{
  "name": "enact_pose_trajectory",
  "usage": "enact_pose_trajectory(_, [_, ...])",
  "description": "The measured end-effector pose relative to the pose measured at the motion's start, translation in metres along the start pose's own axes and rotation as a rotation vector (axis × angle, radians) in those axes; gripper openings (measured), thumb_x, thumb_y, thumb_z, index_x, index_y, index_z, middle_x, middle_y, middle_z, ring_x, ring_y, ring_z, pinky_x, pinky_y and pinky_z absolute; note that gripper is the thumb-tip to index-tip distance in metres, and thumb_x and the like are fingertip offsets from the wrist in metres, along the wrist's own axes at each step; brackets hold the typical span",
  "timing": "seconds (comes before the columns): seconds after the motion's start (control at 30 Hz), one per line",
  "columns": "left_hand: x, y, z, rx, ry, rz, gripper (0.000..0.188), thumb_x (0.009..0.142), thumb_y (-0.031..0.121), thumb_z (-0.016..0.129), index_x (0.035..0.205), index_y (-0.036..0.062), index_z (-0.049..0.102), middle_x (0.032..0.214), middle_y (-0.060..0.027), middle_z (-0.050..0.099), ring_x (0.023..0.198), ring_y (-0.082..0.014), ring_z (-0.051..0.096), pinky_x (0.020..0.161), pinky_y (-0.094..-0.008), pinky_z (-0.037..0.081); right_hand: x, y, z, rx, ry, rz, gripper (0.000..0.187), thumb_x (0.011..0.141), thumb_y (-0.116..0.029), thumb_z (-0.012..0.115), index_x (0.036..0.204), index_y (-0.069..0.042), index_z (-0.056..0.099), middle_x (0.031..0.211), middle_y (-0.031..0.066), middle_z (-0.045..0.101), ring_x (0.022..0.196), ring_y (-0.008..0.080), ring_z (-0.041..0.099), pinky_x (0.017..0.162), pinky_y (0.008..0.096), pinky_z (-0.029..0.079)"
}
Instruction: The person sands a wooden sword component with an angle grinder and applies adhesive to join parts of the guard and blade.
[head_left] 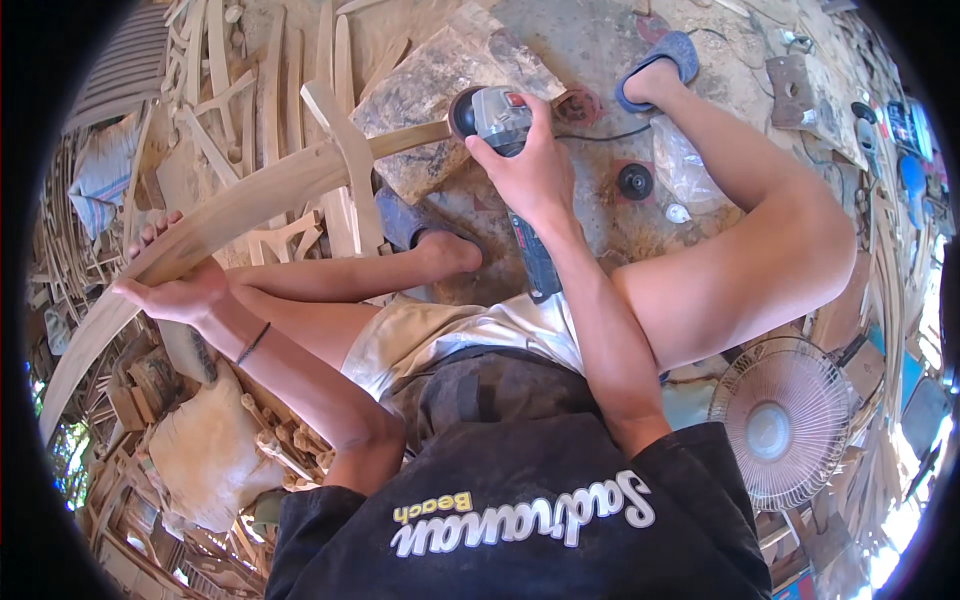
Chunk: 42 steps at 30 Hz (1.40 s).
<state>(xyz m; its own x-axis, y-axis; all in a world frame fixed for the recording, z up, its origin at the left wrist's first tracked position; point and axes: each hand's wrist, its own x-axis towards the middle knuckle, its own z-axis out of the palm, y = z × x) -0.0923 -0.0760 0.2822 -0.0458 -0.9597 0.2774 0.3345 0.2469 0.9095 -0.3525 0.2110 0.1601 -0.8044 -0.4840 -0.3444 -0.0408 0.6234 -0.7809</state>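
Observation:
A long curved wooden sword (262, 192) slants across from the lower left to the middle, its crossguard (345, 150) and narrow grip (410, 138) toward the right. My left hand (185, 285) is closed around the blade from beneath, fingertips showing beyond its far edge. In my right hand (535, 170) is an angle grinder (500, 108), clasped around its head, with the body hanging down toward my lap. The grinder's dark disc (463, 112) meets the end of the sword's grip; whether it spins I cannot tell.
A worn flat block (470, 55) lies behind the grip. Wooden strips (275, 90) crowd the left. A loose black disc (634, 181), a clear plastic bag (688, 165) and the cable (605, 137) lie to the right. Near my right leg stands a fan (780, 420). Slippers (672, 62) are on my feet.

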Motion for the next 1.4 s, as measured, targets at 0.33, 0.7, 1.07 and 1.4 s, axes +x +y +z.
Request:
enact_pose_trajectory(0.33, [0.018, -0.004, -0.016, -0.129, 0.218, -0.003, 0.039, 0.093, 0.026, 0.078, 0.070, 0.0183, 0.047, 0.062, 0.0046, 0.042, 0.058, -0.0141, 0.050, 0.070, -0.0370, 0.053, -0.010, -0.010, 0.010, 0.166, -0.035, -0.184, 0.082, 0.083, -0.045, 0.090, 0.147, -0.012, 0.051, 0.123, 0.0228, 0.076, 0.114, 0.0422, 0.075, 0.098, 0.0496, 0.058])
enact_pose_trajectory(0.7, [0.037, -0.001, -0.021, -0.307, -0.123, -0.121, 0.038, 0.094, 0.020, 0.064, 0.067, 0.0209, 0.037, 0.060, 0.0069, 0.032, 0.050, -0.0115, 0.035, 0.060, -0.0328, 0.048, -0.015, -0.009, 0.015, 0.212, -0.154, -0.130, 0.082, 0.082, -0.043, 0.093, 0.146, -0.010, 0.054, 0.129, 0.0212, 0.074, 0.120, 0.0360, 0.074, 0.102, 0.0445, 0.057])
enact_pose_trajectory(1.07, [0.048, 0.041, 0.106, -0.207, -0.995, 0.260, 0.019, 0.098, 0.018, 0.073, 0.107, 0.0105, 0.058, 0.073, 0.0032, 0.054, 0.061, -0.0117, 0.055, 0.059, -0.0322, 0.050, -0.001, -0.014, -0.071, 0.100, 0.011, -0.155, 0.092, 0.083, -0.035, 0.096, 0.146, 0.004, 0.041, 0.135, 0.0279, 0.063, 0.121, 0.0342, 0.067, 0.106, 0.0429, 0.052])
enact_pose_trajectory(1.4, [-0.015, 0.068, 0.207, -0.159, -1.116, -0.001, 0.025, 0.079, 0.014, 0.082, 0.094, -0.0026, 0.070, 0.073, -0.0062, 0.072, 0.053, -0.0112, 0.064, 0.049, -0.0286, 0.052, -0.022, -0.140, -0.154, -0.494, -0.433, -0.579, 0.080, 0.089, -0.022, 0.091, 0.143, -0.001, 0.037, 0.123, 0.0251, 0.069, 0.111, 0.0323, 0.073, 0.098, 0.0418, 0.056])
